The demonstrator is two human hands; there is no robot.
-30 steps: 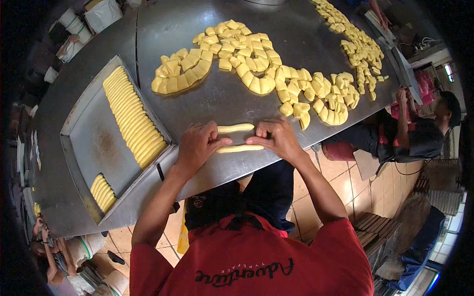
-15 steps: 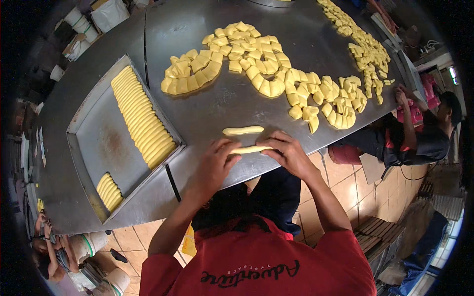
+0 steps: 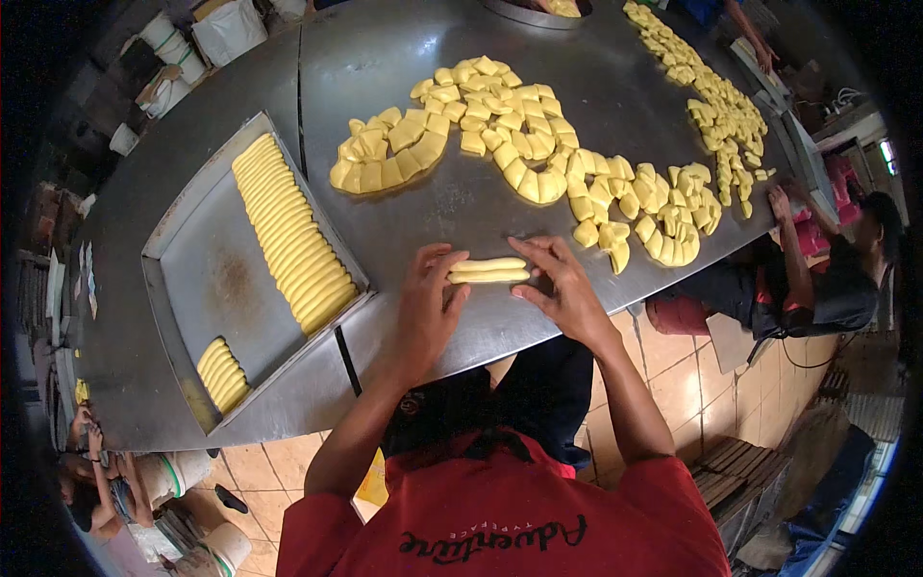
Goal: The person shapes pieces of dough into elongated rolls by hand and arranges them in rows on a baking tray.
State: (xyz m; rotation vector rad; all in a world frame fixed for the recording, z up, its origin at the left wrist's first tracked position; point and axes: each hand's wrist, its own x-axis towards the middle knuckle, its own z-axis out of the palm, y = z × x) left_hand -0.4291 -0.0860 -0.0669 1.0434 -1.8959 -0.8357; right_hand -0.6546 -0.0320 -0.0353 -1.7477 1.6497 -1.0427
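Steel table (image 3: 596, 87) over tan floor tiles (image 3: 731, 370); both open hands, left hand (image 3: 430, 303) and right hand (image 3: 561, 286), flank dough rolls (image 3: 488, 270).

dough rolls' (image 3: 488, 270) ends under fingertips, co-worker (image 3: 846, 279) cut off

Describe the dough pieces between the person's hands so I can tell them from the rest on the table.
On the steel table, near its front edge, the left hand and right hand bracket two rolled dough sticks lying side by side. Unlike the flat cut dough pieces heaped behind, or the sticks lined up in the tray, these are a lone pair.
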